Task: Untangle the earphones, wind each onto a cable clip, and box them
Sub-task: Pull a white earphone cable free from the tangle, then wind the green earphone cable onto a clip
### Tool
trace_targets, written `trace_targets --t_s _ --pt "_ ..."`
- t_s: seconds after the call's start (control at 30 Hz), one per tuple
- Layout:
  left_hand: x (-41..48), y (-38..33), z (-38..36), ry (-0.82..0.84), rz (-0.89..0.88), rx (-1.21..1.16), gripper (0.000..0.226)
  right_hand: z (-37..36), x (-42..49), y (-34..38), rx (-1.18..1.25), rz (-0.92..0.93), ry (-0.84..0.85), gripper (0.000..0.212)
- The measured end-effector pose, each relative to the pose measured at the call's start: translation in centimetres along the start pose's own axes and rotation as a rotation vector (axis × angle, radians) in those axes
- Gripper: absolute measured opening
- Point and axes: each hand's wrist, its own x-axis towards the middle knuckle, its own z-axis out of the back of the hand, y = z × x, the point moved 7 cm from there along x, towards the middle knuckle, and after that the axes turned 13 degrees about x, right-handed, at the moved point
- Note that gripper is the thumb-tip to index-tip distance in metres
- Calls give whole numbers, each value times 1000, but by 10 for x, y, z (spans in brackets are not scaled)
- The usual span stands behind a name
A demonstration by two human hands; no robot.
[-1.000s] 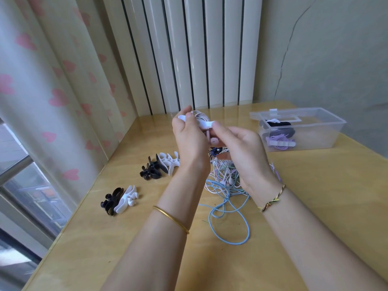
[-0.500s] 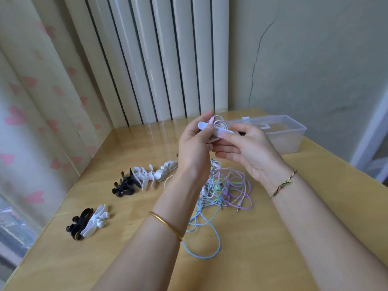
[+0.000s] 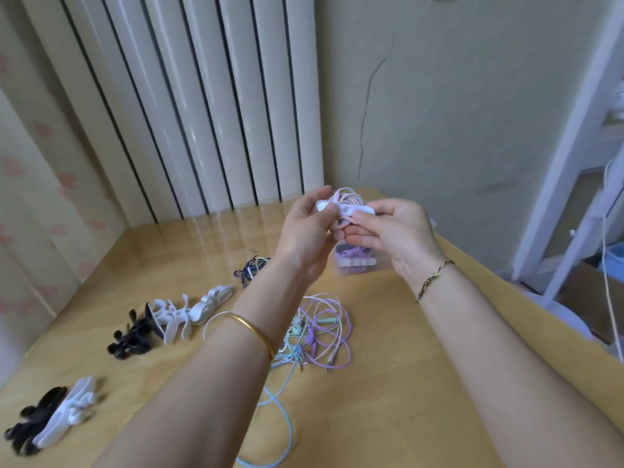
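Both hands hold one white cable clip [image 3: 347,208] wound with a pale pink earphone cable [image 3: 349,196], raised above the table. My left hand [image 3: 305,231] pinches its left end, and my right hand [image 3: 391,231] pinches its right end. Directly below them the clear plastic box [image 3: 358,265] shows only in part, with a wound purple earphone on a white clip inside. A tangle of purple, mint and blue earphones [image 3: 317,332] lies on the table between my forearms. A small dark coil of cable [image 3: 251,268] lies further back.
Spare clips lie on the wooden table [image 3: 422,383]: a white and black group [image 3: 172,319] left of centre, another pair [image 3: 50,417] at the front left. A white radiator [image 3: 202,106] stands behind, a curtain at the left, a white shelf frame [image 3: 574,170] past the table's right edge.
The view has swung right and the hands now hang over the box. The same two-handed hold on the clip remains, with the earphone cable wound on it.
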Motion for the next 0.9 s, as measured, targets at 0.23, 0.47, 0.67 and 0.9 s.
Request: trace_targets --t_s 0.23,0.47,0.67,0.9 --pt "55 -1 -2 -79 -6 473 31 39 69 28 -313 80 -117 17" --pt "98 31 10 -62 -1 872 39 37 136 -20 -623 -228 -9 15" --pt "114 46 2 5 -140 1123 37 21 146 -56 -1029 -325 264 15" --pt "130 67 -7 25 -220 1468 21 13 141 -59 -1382 -240 392 21"
